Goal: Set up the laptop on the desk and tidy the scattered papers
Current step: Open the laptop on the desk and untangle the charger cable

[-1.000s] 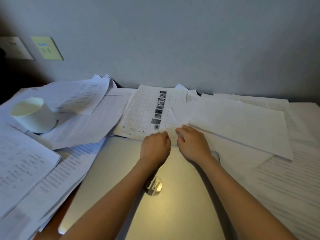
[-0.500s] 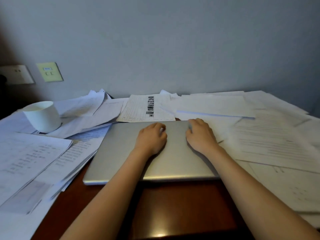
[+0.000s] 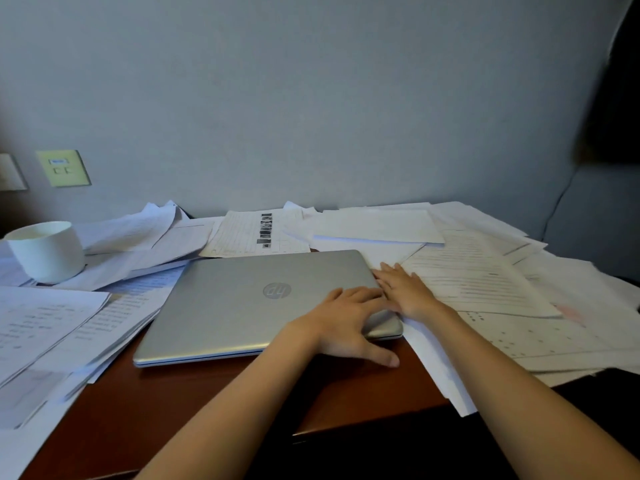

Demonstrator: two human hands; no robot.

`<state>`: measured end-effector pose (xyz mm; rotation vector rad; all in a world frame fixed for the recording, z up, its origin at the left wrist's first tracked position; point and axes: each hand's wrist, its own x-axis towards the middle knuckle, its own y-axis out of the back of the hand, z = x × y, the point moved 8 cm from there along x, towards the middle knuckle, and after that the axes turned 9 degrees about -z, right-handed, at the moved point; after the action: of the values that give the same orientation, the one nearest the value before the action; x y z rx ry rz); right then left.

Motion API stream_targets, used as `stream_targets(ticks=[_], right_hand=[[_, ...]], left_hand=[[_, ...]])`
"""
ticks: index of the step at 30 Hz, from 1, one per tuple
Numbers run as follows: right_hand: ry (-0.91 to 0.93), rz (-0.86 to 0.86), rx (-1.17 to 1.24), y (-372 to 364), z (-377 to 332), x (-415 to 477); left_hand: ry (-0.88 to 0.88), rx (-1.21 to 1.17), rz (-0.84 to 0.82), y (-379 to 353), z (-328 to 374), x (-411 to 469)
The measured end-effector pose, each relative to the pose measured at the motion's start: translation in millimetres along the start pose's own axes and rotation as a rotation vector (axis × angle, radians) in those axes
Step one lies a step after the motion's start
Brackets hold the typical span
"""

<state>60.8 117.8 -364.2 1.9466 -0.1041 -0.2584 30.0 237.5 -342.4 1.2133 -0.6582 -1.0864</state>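
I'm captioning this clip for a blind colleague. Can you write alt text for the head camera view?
A closed silver HP laptop lies on a dark wooden desk, the person's left hand flat over its near right corner and right hand spread on the papers beside it. Loose printed sheets cover the rest of the desk; a white cup stands on them at far left.

A closed silver laptop [image 3: 256, 303] lies on the dark wooden desk [image 3: 194, 403]; the left hand [image 3: 349, 323] rests flat on its corner at 4 o'clock; the right hand [image 3: 403, 289] presses papers [image 3: 478, 282] just beside it at 3 o'clock; a white cup [image 3: 46, 249] stands at 10 o'clock.
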Motion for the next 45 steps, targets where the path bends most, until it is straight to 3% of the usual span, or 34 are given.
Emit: stream_targets(ticks=[4, 13, 18, 24, 32, 36, 39, 45], right_hand=[[0.01, -0.058, -0.149, 0, 4, 6], [-0.105, -0.039, -0.122, 13, 25, 19], [-0.117, 0.029, -0.126, 14, 25, 23], [0.004, 0.3, 0.422, 25, 3, 0], [-0.185, 0.235, 0.442, 14, -24, -10], [-0.349, 0.111, 0.141, 10, -38, -17], [-0.416, 0.075, 0.09, 2, -39, -18], [-0.467, 0.172, 0.16, -3, -38, -20]], left_hand=[[0.029, 0.024, 0.025, 6, -4, 10], [-0.007, 0.153, -0.027, 7, 4, 17], [-0.002, 0.073, -0.015, 6, 0, 18], [0.074, -0.141, 0.019, 7, -17, 8], [0.458, -0.125, 0.167, 23, -100, -53], [0.85, -0.123, 0.291, 27, -155, -106], [1.087, -0.192, 0.363, 28, -181, -145], [1.136, -0.409, 0.542, 31, -194, -160]])
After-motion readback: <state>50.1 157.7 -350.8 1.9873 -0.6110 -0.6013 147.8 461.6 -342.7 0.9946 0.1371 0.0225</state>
